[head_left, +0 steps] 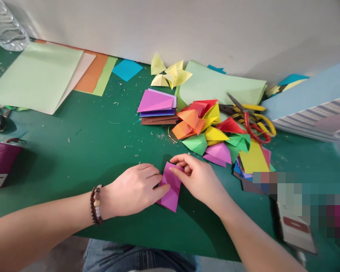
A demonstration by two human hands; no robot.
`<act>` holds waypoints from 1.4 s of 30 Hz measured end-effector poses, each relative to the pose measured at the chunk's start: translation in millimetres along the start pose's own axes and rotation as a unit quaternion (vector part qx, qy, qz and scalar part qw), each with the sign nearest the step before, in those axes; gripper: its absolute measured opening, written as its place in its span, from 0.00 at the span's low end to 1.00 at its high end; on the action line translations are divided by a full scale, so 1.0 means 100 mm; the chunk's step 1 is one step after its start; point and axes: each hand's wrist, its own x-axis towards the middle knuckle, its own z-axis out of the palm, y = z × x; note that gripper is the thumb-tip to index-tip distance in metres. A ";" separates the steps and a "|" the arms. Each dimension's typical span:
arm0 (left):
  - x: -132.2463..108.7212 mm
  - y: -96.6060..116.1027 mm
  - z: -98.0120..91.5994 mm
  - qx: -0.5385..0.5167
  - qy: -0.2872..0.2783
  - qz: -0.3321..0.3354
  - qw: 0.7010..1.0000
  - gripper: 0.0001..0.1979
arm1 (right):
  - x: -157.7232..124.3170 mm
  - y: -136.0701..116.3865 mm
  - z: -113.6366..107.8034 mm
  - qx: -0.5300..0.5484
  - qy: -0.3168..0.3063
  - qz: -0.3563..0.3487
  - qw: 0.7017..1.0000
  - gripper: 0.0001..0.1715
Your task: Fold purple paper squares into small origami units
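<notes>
A folded piece of magenta paper (pixel 172 190) is between my two hands, just above or on the green table near its front edge. My left hand (pixel 137 189), with bead bracelets at the wrist, grips its left side, thumb lying over the front. At the top right corner, my right hand (pixel 192 175) pinches the paper between thumb and fingers. Beyond my hands lies a pile of folded paper pieces, among them an orange one (pixel 188 122), a green one (pixel 195 143) and a pink-purple one (pixel 218 153).
Behind is a stack of coloured paper (pixel 157 101). Scissors with red handles (pixel 251 126) and yellow handles lie right of the pile. Large pale green sheets (pixel 36 75) lie at the left, near a purple box (pixel 1 162). A phone-like object (pixel 297 228) lies at the right.
</notes>
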 end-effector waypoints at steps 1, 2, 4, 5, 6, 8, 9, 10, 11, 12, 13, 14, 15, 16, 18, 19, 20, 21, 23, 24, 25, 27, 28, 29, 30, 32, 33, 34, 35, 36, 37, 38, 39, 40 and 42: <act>0.00 0.01 0.00 -0.001 -0.001 -0.002 1.000 0.12 | -0.01 0.00 0.01 -0.016 0.007 -0.006 1.000 0.10; 0.00 0.01 0.00 -0.001 -0.002 -0.004 1.000 0.12 | -0.01 0.00 0.03 -0.031 0.014 -0.014 0.999 0.10; 0.00 0.02 0.00 -0.004 -0.005 -0.008 1.000 0.11 | -0.03 0.00 0.05 -0.057 0.033 -0.033 0.997 0.10; 0.00 0.02 0.00 -0.005 -0.007 -0.009 1.000 0.11 | -0.04 -0.01 0.06 -0.068 0.043 -0.043 0.996 0.09; 0.00 0.02 0.00 -0.007 -0.008 -0.009 1.000 0.12 | -0.04 -0.01 0.07 -0.078 0.051 -0.050 0.994 0.09; 0.00 0.01 0.01 -0.010 -0.010 -0.009 1.000 0.12 | -0.05 -0.02 0.10 -0.092 0.061 -0.057 0.992 0.09; 0.00 0.01 0.01 -0.012 -0.009 -0.009 1.000 0.12 | -0.06 -0.02 0.11 -0.096 0.065 -0.057 0.992 0.09; 0.00 0.01 0.01 -0.014 -0.010 -0.008 1.000 0.12 | -0.06 -0.02 0.12 -0.098 0.068 -0.057 0.991 0.09; 0.00 0.01 0.01 -0.016 -0.011 -0.008 1.000 0.12 | -0.06 -0.02 0.13 -0.100 0.070 -0.056 0.991 0.09; 0.00 0.01 0.01 -0.017 -0.012 -0.008 1.000 0.12 | -0.05 -0.02 0.13 -0.101 0.072 -0.054 0.991 0.09; 0.00 0.01 0.01 -0.019 -0.014 -0.010 1.000 0.11 | -0.05 -0.02 0.13 -0.102 0.074 -0.052 0.991 0.09; 0.00 0.01 0.01 -0.019 -0.015 -0.012 1.000 0.11 | -0.04 -0.03 0.13 -0.102 0.073 -0.050 0.991 0.09; 0.00 0.02 0.00 -0.018 -0.017 -0.013 1.000 0.11 | -0.04 -0.03 0.13 -0.103 0.072 -0.049 0.991 0.09; 0.00 0.02 0.00 -0.015 -0.019 -0.015 1.000 0.11 | -0.04 -0.03 0.12 -0.102 0.071 -0.047 0.991 0.09; 0.00 0.03 0.01 -0.008 -0.021 -0.016 1.000 0.11 | -0.04 -0.03 0.12 -0.101 0.067 -0.046 0.991 0.08; 0.00 0.03 0.01 -0.005 -0.023 -0.017 1.000 0.11 | -0.04 -0.03 0.11 -0.101 0.066 -0.047 0.992 0.08; 0.00 0.03 0.01 -0.002 -0.026 -0.019 0.999 0.11 | -0.04 -0.03 0.11 -0.101 0.066 -0.049 0.992 0.08; 0.00 0.03 0.01 0.001 -0.029 -0.023 0.999 0.11 | -0.04 -0.03 0.11 -0.100 0.065 -0.050 0.992 0.08; 0.01 0.03 0.01 0.006 -0.038 -0.029 0.999 0.10 | -0.04 -0.03 0.11 -0.098 0.063 -0.051 0.992 0.08; 0.01 0.03 0.01 0.007 -0.042 -0.029 0.999 0.10 | -0.04 -0.03 0.10 -0.097 0.061 -0.050 0.992 0.08; 0.00 0.03 0.01 0.009 -0.045 -0.026 0.999 0.10 | -0.04 -0.03 0.10 -0.096 0.060 -0.049 0.992 0.08; 0.00 0.02 0.00 0.010 -0.051 -0.017 0.998 0.10 | -0.04 -0.03 0.10 -0.095 0.060 -0.048 0.993 0.08; 0.00 0.02 -0.01 0.010 -0.054 -0.013 0.998 0.10 | -0.04 -0.03 0.10 -0.094 0.061 -0.049 0.992 0.08; 0.00 0.01 -0.01 0.011 -0.057 -0.010 0.998 0.10 | -0.03 -0.03 0.10 -0.094 0.061 -0.050 0.992 0.08; 0.00 0.01 -0.01 0.011 -0.061 -0.007 0.998 0.11 | -0.03 -0.03 0.10 -0.094 0.061 -0.051 0.992 0.07; 0.00 -0.01 -0.02 0.008 -0.067 -0.001 0.998 0.11 | -0.03 -0.03 0.10 -0.094 0.061 -0.053 0.992 0.07; 0.00 -0.02 -0.02 0.004 -0.069 0.003 0.998 0.11 | -0.03 -0.03 0.10 -0.094 0.061 -0.055 0.992 0.07; 0.00 -0.03 -0.02 -0.001 -0.069 0.006 0.998 0.11 | -0.03 -0.02 0.10 -0.093 0.062 -0.057 0.992 0.07; 0.00 -0.05 -0.02 -0.007 -0.068 0.009 0.998 0.11 | -0.03 -0.02 0.10 -0.092 0.064 -0.060 0.992 0.07; 0.00 -0.06 -0.02 -0.013 -0.064 0.012 0.998 0.11 | -0.03 -0.01 0.11 -0.091 0.067 -0.064 0.992 0.07; 0.01 -0.08 -0.02 -0.020 -0.060 0.014 0.998 0.11 | -0.03 -0.01 0.11 -0.090 0.069 -0.066 0.991 0.07; 0.01 -0.09 -0.01 -0.026 -0.055 0.016 0.998 0.12 | -0.03 0.00 0.11 -0.089 0.071 -0.069 0.991 0.06; 0.01 -0.11 0.00 -0.032 -0.050 0.018 0.998 0.12 | -0.03 0.00 0.11 -0.088 0.073 -0.071 0.991 0.06; 0.02 -0.12 0.00 -0.036 -0.047 0.020 0.998 0.12 | -0.03 0.00 0.12 -0.088 0.074 -0.072 0.991 0.06; 0.02 -0.13 0.01 -0.038 -0.046 0.023 0.998 0.12 | -0.03 0.01 0.12 -0.090 0.076 -0.075 0.990 0.06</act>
